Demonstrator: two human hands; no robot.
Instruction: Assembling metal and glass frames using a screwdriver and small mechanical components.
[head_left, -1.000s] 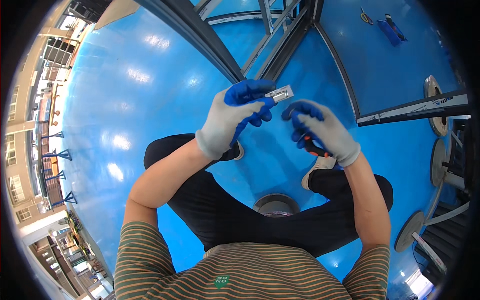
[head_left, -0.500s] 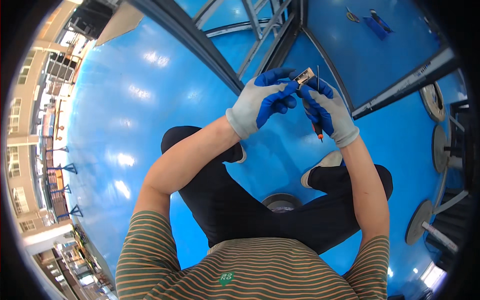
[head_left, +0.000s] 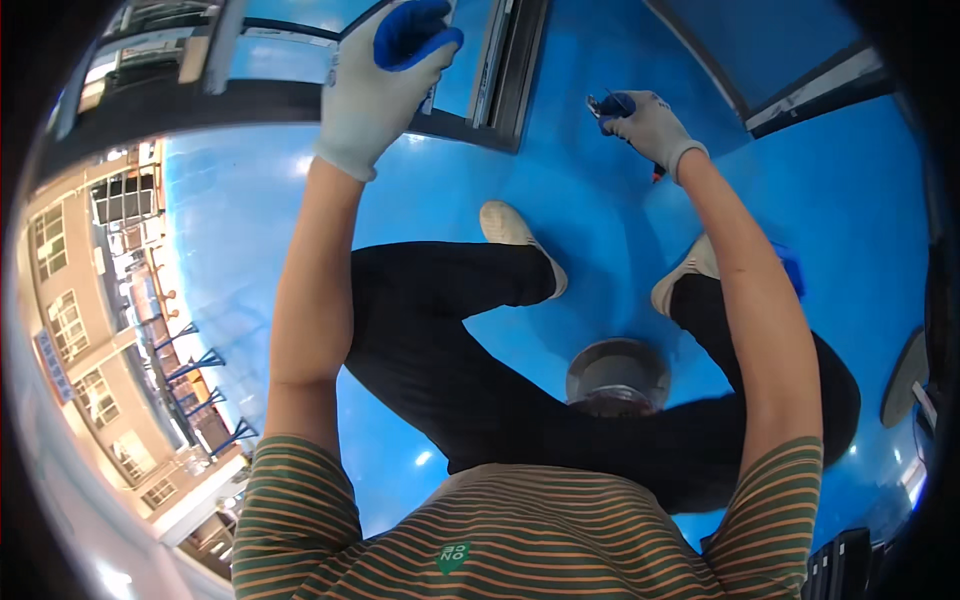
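Note:
Both my hands wear grey gloves with blue fingertips and are stretched out ahead of me. My left hand [head_left: 385,80] is raised at the top, fingers curled shut against a dark metal frame [head_left: 500,70]. A sliver of the small silver piece [head_left: 432,97] shows under its palm. My right hand [head_left: 648,128] is lower and to the right, closed around a red-handled plier-like tool [head_left: 604,104] whose dark jaws point left. The two hands are well apart.
I sit over a glossy blue floor [head_left: 250,220] with my legs in dark trousers spread. A round grey bucket-like container [head_left: 617,375] stands between them. Another dark beam [head_left: 820,85] runs at the upper right. A dark disc [head_left: 905,375] lies at the right rim.
The hands were together in front of me, working the silver piece with the tool. They have parted; the left has gone up to the dark frame and the right out to the side.

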